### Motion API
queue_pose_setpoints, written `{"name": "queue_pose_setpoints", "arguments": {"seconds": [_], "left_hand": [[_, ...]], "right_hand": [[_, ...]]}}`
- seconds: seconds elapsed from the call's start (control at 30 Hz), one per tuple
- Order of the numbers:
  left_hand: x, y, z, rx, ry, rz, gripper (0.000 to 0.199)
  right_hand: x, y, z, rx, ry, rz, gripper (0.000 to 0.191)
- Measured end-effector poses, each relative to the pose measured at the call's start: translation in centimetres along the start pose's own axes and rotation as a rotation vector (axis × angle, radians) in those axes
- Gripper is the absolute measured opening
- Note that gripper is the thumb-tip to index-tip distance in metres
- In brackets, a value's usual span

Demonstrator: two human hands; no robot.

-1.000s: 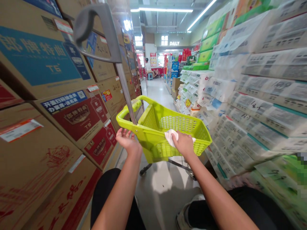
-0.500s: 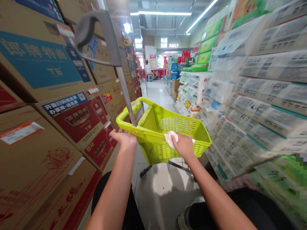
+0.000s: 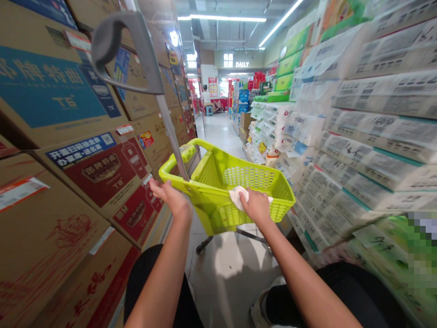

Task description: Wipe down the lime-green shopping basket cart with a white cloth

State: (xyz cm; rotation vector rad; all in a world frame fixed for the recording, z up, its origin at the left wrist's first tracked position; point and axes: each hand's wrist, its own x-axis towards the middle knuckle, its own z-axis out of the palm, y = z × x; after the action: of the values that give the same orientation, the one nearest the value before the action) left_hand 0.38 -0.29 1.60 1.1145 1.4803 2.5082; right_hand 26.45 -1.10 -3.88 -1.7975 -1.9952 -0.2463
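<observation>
A yellow-green shopping cart basket [image 3: 211, 207] with perforated sides stands in front of me on dark legs. A metal pole [image 3: 170, 132] rises at its left end to a grey loop handle [image 3: 153, 59]. My right hand [image 3: 257, 205] grips a white cloth [image 3: 238, 197] against the near rim of the basket. My left hand [image 3: 172, 198] is beside the cart's left end, below its yellow-green handle bar [image 3: 174, 167], with fingers apart and nothing held.
Stacked cardboard boxes [image 3: 82, 228] form a wall close on the left. Piled white tissue packs [image 3: 378, 123] rise on the right. The tiled aisle [image 3: 218, 127] runs ahead, where a person [image 3: 206, 94] is near a blue stool [image 3: 209, 109].
My left hand has moved slightly left, away from the cart's end. The view has shifted a little to the right, and a person has come into sight far down the aisle.
</observation>
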Motion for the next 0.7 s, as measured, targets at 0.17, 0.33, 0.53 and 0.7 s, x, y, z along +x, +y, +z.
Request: {"name": "queue_pose_setpoints", "arguments": {"seconds": [0.17, 0.33, 0.53, 0.7], "left_hand": [[-1.4, 4.4, 0.2, 0.329, -0.413, 0.605, 0.037], [-0.6, 4.0, 2.4, 0.745, -0.997, 0.806, 0.029], [-1.4, 2.2, 2.8, 1.025, -1.098, 0.825, 0.041], [-1.9, 2.1, 2.7, 1.035, -1.075, 0.81, 0.049]], "right_hand": [[0.0, 0.1, 0.1, 0.011, 0.001, 0.004, 0.053], [-0.2, 0.1, 0.2, 0.007, 0.017, 0.0, 0.052], [-0.3, 0.1, 0.2, -0.001, 0.017, -0.004, 0.053], [-0.4, 0.1, -0.2, 0.0, -0.01, -0.018, 0.052]]}}
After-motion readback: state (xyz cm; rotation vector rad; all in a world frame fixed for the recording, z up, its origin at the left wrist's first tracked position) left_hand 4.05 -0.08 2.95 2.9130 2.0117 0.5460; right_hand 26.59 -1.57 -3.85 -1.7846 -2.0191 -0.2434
